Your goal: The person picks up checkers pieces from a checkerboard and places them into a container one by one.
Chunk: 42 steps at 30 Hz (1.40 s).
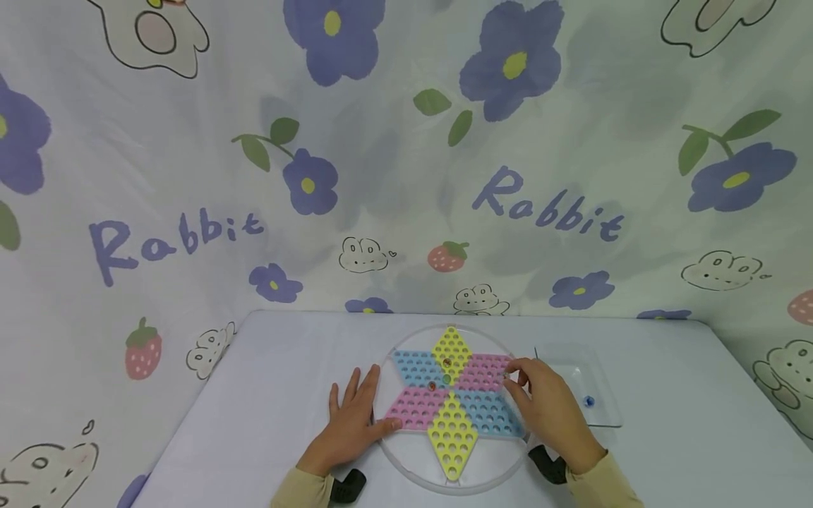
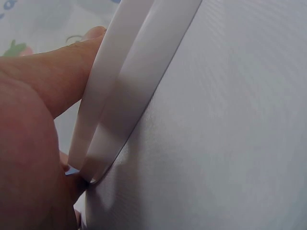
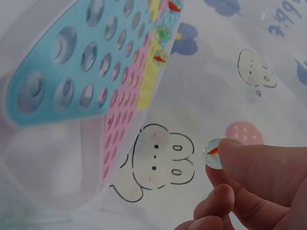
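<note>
A round Chinese checkers board point(image 1: 411, 451) has a star of yellow, pink and blue hole sections. My left hand point(image 1: 349, 427) lies at its left edge with fingers spread and thumb over the rim; in the left wrist view the thumb reaches past the white rim point(image 2: 112, 76). Over the right pink section, my right hand point(image 1: 551, 406) pinches a clear glass marble point(image 3: 212, 154) with an orange-red swirl between thumb and index finger. Near the board's centre sit a green marble point(image 1: 447, 379), an orange-red marble point(image 1: 447, 362) and a red marble point(image 1: 432, 386).
Right of the board stands a clear plastic tray point(image 1: 606, 416) with a blue marble point(image 1: 589, 401) in it, partly behind my right hand. A white cloth covers the table point(image 1: 254, 423). Behind it hangs a curtain point(image 1: 394, 141) printed with flowers and rabbits.
</note>
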{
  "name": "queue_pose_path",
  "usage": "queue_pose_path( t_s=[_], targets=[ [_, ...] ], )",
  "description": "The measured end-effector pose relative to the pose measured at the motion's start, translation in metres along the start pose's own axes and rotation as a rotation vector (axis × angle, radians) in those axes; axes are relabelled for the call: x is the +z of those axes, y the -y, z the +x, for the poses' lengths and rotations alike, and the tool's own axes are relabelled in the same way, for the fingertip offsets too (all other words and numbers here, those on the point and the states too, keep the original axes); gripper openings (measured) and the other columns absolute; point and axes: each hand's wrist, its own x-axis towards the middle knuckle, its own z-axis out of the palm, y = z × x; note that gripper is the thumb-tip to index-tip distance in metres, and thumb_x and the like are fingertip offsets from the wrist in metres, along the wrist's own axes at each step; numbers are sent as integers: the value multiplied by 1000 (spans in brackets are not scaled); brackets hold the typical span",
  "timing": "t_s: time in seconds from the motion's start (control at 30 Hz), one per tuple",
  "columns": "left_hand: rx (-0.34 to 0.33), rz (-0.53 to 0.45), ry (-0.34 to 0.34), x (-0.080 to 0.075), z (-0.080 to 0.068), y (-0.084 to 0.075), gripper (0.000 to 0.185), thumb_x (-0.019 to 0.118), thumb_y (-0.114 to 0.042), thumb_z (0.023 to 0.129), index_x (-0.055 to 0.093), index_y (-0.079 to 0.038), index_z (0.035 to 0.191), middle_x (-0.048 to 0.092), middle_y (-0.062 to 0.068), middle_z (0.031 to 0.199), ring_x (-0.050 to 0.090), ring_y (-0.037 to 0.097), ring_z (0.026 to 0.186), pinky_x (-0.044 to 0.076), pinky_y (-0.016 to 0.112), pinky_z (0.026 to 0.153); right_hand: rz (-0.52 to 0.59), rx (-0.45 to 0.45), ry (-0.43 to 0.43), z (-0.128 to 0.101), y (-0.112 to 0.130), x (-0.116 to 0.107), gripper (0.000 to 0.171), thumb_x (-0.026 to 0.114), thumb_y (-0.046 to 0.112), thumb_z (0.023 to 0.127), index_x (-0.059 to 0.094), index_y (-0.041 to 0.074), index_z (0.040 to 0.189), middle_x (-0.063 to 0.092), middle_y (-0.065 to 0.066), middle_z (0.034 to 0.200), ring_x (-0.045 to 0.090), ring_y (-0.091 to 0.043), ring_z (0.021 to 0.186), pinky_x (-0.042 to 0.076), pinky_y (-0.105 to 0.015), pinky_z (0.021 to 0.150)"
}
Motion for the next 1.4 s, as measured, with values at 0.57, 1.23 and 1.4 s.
queue_pose_path(
  t_s=[0.57,1.23,1.4],
  targets=[
    [-5,7,-1,2,1,1,102,65,-55,92,13,0,160,18,19,166,-2,43,152,-16,66,111,-2,-22,-90,-9,-31,-13,16,71,8,93,69,2,108,50,2,80,44,-13,69,38,-26,56],
    [-12,13,1,3,2,3,102,64,-56,92,12,0,161,17,18,166,-3,43,152,-16,66,111,2,70,-72,-13,-59,-18,17,67,11,96,69,-1,109,53,-1,80,43,-13,64,37,-25,52],
    [-8,5,1,2,2,3,102,65,-55,92,13,0,160,18,18,166,-2,43,152,-16,66,111,-9,113,-7,-13,-62,-19,19,68,12,96,68,-2,109,52,-2,79,43,-14,61,37,-26,51]
  ],
)
